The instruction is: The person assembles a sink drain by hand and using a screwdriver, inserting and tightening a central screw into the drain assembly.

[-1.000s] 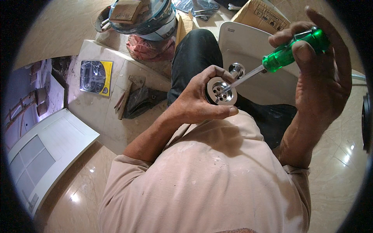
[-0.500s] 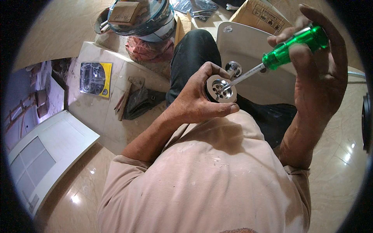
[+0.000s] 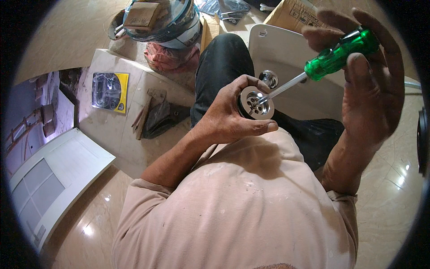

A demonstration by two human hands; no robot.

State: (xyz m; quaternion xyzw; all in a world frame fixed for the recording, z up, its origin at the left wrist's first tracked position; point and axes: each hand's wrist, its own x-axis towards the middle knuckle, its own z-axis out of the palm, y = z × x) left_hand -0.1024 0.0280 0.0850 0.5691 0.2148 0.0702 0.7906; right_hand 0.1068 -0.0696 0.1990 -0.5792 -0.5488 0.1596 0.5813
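Observation:
My left hand point(image 3: 226, 110) is wrapped round a round chrome sink drain strainer point(image 3: 268, 108), its slotted face turned up toward me and a dark ring under its rim. In my right hand point(image 3: 376, 101) is a screwdriver point(image 3: 342, 53) with a clear green handle. Thumb and palm touch the handle while several fingers stand away from it. The steel shaft slants down to the left, its tip at the middle of the strainer, where a screw head is too small to make out. A shiny chrome fitting point(image 3: 269, 78) sits just beyond the strainer.
Behind the hands lies a pale basin point(image 3: 277, 49), with a cardboard box point(image 3: 293, 15) past it. Leftward are a blister pack point(image 3: 110, 92), a hammer-like tool point(image 3: 145, 114) and a dark bag point(image 3: 163, 120). A bucket point(image 3: 179, 33) stands at the back; a white door point(image 3: 71, 154) is far left.
The fingers of my right hand have opened and shifted round the screwdriver handle, which has turned a little. The strainer and my left hand have barely moved.

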